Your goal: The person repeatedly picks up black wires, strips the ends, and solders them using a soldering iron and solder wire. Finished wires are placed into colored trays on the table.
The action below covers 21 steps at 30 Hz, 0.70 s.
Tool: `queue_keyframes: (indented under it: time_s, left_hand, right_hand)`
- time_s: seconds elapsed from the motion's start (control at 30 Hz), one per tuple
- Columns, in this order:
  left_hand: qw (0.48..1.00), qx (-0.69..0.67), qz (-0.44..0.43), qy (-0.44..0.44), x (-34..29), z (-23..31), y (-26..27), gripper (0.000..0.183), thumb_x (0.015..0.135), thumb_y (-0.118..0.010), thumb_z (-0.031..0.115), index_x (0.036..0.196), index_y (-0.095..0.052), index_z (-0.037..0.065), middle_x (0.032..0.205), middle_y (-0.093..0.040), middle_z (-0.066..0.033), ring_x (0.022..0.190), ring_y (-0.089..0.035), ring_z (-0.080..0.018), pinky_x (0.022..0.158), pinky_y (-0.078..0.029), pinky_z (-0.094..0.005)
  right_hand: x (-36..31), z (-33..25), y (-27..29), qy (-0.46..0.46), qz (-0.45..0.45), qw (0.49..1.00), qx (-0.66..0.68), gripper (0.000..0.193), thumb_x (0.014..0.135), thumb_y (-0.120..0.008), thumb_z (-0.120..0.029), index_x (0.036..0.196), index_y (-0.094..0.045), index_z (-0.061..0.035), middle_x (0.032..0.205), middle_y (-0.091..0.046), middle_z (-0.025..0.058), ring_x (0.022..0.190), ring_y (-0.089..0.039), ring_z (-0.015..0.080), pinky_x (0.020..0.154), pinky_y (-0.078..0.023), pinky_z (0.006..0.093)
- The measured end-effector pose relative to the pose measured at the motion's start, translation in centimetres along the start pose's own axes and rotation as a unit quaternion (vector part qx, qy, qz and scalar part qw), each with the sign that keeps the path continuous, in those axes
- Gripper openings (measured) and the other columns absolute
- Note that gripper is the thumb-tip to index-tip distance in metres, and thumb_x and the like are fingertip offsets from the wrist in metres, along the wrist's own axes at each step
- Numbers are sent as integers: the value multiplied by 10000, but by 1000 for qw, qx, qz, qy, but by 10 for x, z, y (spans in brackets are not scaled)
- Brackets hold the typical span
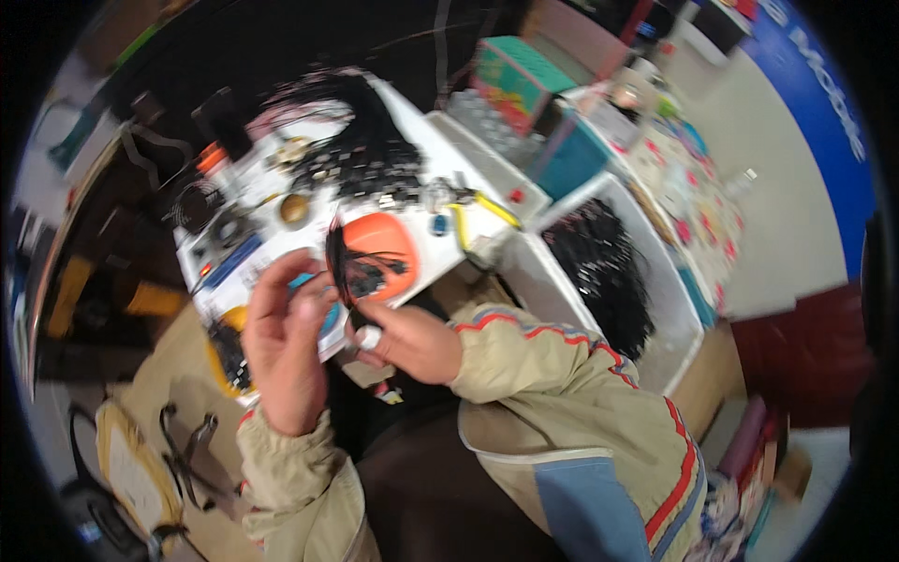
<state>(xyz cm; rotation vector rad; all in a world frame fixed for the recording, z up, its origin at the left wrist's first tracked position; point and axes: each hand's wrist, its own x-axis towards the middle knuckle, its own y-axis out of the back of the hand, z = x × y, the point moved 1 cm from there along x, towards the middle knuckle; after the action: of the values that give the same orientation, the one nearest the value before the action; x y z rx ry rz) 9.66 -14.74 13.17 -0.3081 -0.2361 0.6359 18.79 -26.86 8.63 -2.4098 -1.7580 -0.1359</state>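
Both my hands are raised close together over the near edge of the white table [435, 248]. My right hand [407, 342], with a white wrapping on one finger, closes round a bundle of thin black wires [339, 267] that stands up past its fingers. Close beside the bundle, my left hand [286, 342] has its thumb and fingers pinched together; what lies between them is too small and blurred to name. Just beyond the hands sits an orange bowl [382, 231] with small dark pieces in it. A blue round thing [328, 320] shows partly behind my left fingers.
A heap of black wires [375, 140] covers the table's far part. Yellow-handled pliers [496, 211] lie at its right. A white box [688, 342] of black strands stands to the right, near a green carton [524, 75]. At left are a yellow tray [225, 365] and small cans [293, 211].
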Motion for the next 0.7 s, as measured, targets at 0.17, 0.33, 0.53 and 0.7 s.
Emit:
queue_keyframes:
  time_s: [0.17, 0.33, 0.53, 0.7]
  left_hand:
    - [995, 50, -41, 73, -3, -10, 21, 337, 926, -577, 135, 1214, -508, -24, 1144, -558, -95, 970, -582, -164, 829, -471, -290]
    - [986, 86, -49, 134, -12, -42, 57, 200, 901, -588, 74, 1077, -595, -22, 943, -615, -54, 835, -566, -112, 730, -448, -240]
    - [982, 89, 20, 164, -40, -67, 98, 183, 907, -560, 52, 1065, -602, -30, 878, -611, -51, 780, -556, -107, 686, -442, -234]
    - [981, 113, 86, 136, -52, -66, 137, 178, 920, -567, 68, 1067, -603, -26, 859, -615, -13, 737, -533, -53, 660, -424, -192]
  right_hand:
    - [-91, -115, 111, -41, 275, 958, -76, 331, 935, -502, -280, 1125, -463, -12, 753, -511, -2, 666, -472, 70, 590, -399, 210]
    - [-164, -154, 201, -142, 302, 841, -426, 193, 991, -428, -195, 1009, -505, -20, 685, -537, 43, 610, -516, 129, 572, -424, 281]
    - [-217, 3, 360, -410, 312, 622, -589, 259, 896, -497, -171, 1082, -549, 2, 737, -626, 153, 643, -637, 257, 555, -494, 405]
    - [-230, 95, 399, -445, 237, 560, -657, 354, 835, -623, -255, 1088, -594, -9, 991, -636, 260, 938, -603, 439, 803, -483, 509]
